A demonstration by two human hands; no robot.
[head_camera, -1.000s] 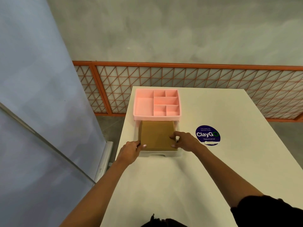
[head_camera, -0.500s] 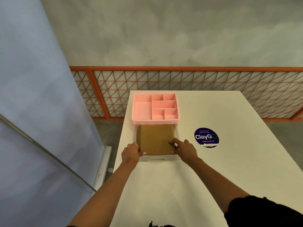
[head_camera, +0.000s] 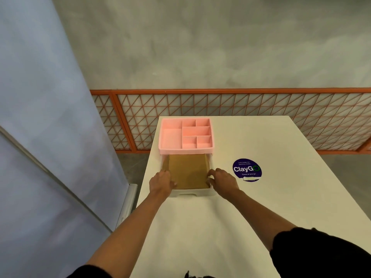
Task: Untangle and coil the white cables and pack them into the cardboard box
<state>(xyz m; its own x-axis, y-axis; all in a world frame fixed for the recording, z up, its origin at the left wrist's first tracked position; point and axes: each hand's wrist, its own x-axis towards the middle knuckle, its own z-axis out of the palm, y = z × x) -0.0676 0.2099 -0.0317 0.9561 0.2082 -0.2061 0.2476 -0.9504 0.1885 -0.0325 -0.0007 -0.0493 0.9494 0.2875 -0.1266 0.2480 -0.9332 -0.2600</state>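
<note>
white table (head_camera: 261, 213), pink drawer organiser (head_camera: 185, 135) at its far left, round purple sticker (head_camera: 247, 169) near it

1. Most likely a shared workplace pantry or break area. A round purple sticker (head_camera: 247, 169) on the white bench (head_camera: 261, 213), at 1 o'clock, reads "ClayGo", "Clean as you go".
2. The finish is industrial: a bare grey concrete wall (head_camera: 200, 47) at 12 o'clock, with an orange lattice rail (head_camera: 251, 109) at its foot.
3. There is a concrete floor (head_camera: 135, 163), and a blue-grey panel (head_camera: 40, 117) at 9 o'clock.
</note>
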